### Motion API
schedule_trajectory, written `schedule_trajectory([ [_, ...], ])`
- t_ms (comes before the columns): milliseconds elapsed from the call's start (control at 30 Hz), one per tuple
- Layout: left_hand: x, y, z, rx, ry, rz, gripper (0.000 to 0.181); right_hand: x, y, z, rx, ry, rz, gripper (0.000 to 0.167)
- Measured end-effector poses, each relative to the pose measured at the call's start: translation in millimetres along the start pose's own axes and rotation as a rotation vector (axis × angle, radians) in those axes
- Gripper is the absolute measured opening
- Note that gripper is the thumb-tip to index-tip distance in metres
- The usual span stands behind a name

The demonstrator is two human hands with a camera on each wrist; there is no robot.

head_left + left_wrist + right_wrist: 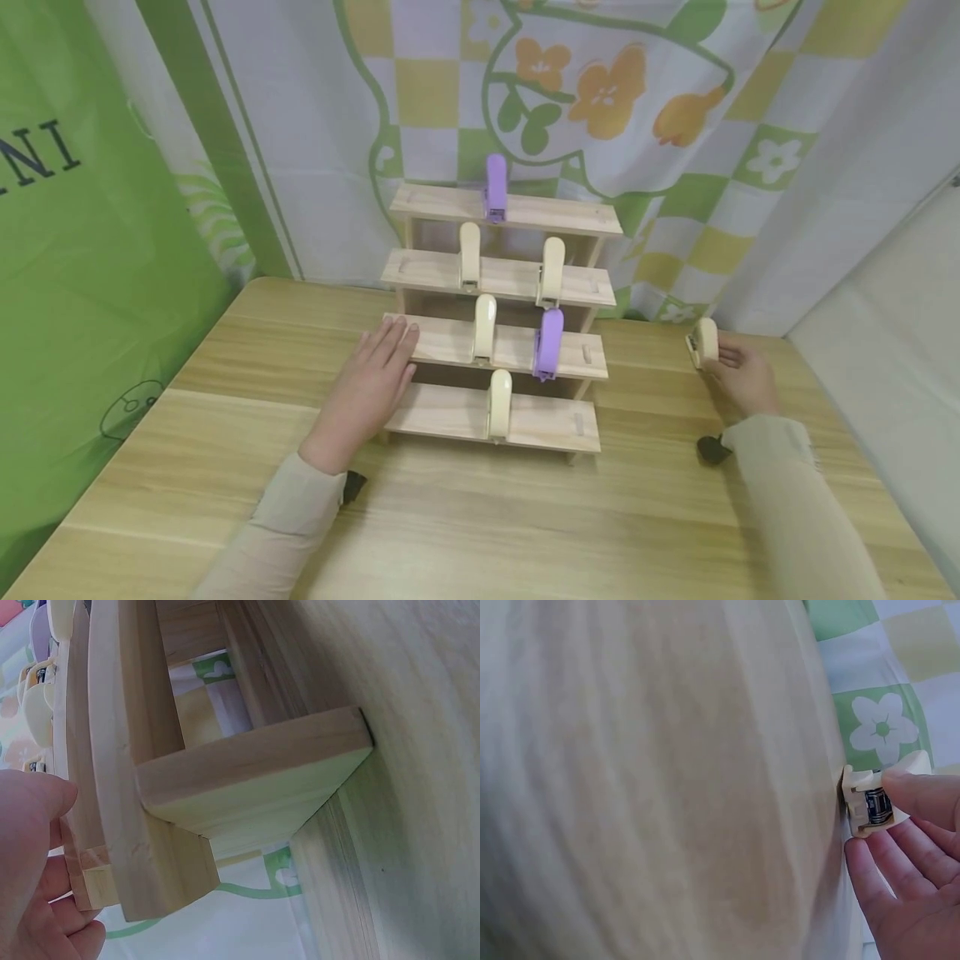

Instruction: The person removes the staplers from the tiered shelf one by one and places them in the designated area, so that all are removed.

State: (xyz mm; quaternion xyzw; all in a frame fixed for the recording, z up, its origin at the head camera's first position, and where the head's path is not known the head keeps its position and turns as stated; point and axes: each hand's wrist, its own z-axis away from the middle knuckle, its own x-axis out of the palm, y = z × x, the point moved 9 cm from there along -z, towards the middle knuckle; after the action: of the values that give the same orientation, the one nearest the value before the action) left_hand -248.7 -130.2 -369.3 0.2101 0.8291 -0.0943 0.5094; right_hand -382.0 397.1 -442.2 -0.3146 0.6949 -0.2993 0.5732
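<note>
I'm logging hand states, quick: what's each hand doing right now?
Left hand: closed, gripping a wooden shelf at its left end.
Right hand: closed, pinching a cream stapler.

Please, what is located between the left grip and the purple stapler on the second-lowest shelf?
One cream stapler stands between the left grip and the purple stapler, on that same shelf; the head view shows it.

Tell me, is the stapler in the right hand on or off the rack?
Off: the right hand holds the cream stapler apart from the rack, tabletop showing between them.
</note>
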Motion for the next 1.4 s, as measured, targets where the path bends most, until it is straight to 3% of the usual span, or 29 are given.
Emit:
schedule_trajectory([
  [533,-0.4,2.6,-0.5,0.007,0.005,-0.007,0.055,-1.2,3.9,7.2,0.092,-0.034,0.070,0.056],
  [800,2.2,2.5,-0.7,-0.001,-0.019,-0.007,0.055,-11.4,3.0,12.2,0.187,0.046,0.098,0.052],
  [1000,0.1,3.7,-0.7,0.007,0.007,-0.010,0.054,-19.8,-26.2,17.4,0.190,0.154,0.109,0.051],
  [1200,2.0,1.9,-0.4,-0.003,-0.013,-0.018,0.054,-20.8,-67.5,24.9,0.155,0.251,-0.027,0.047],
  [1400,1.6,1.0,0.2,0.000,0.000,-0.013,0.054,-11.6,-118.7,31.8,0.064,0.328,-0.180,0.035],
])
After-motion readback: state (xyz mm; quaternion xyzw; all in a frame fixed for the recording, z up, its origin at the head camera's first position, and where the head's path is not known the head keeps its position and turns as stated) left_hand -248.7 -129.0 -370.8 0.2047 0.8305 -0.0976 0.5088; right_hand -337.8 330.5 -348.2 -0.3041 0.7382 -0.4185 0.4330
